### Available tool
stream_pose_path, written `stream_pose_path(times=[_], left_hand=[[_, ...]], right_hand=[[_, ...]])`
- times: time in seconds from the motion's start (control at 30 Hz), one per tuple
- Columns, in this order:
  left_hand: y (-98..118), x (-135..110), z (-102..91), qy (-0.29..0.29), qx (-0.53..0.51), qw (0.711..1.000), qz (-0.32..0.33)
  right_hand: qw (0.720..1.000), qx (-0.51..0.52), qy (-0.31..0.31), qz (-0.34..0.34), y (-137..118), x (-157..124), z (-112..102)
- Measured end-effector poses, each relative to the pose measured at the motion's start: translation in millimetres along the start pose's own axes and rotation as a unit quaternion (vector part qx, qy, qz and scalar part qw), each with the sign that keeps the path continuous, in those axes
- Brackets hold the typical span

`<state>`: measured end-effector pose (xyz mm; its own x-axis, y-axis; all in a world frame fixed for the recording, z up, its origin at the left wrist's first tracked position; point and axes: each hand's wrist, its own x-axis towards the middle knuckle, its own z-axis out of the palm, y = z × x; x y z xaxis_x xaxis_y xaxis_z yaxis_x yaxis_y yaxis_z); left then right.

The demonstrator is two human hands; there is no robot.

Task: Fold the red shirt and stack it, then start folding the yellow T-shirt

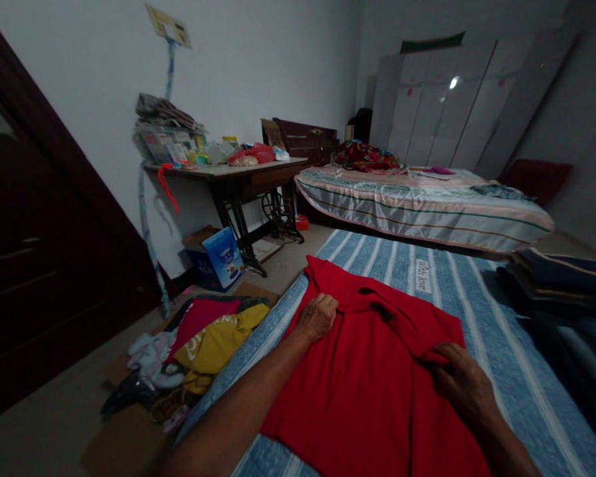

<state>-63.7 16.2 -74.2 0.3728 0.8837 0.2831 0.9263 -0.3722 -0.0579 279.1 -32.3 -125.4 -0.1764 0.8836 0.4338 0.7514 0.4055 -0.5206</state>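
A red garment [362,384] lies spread over a blue and white striped cover [377,255]. Its collar or neck opening shows dark near the upper middle, and folds run down its front. My left hand [318,317] is closed on the fabric at the upper left, beside the neck area. On the other side, my right hand [459,374] pinches a folded edge of the same cloth near its right side. The lower end of the garment runs out of the frame.
Folded dark clothes [566,285] are stacked at the right. A heap of clothes with a yellow shirt [218,341] lies on the floor at left, near a blue box [223,258]. Behind stand a cluttered sewing table [213,171] and a bed [417,205].
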Motion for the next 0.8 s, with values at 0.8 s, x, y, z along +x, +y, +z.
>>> stream_pose_path(times=[0.8], left_hand=[[-1.0,1.2,-1.7,-0.002,0.008,1.0,-0.001]], right_hand=[[1.0,-0.003,-0.001,-0.014,0.4,1.5,0.0]])
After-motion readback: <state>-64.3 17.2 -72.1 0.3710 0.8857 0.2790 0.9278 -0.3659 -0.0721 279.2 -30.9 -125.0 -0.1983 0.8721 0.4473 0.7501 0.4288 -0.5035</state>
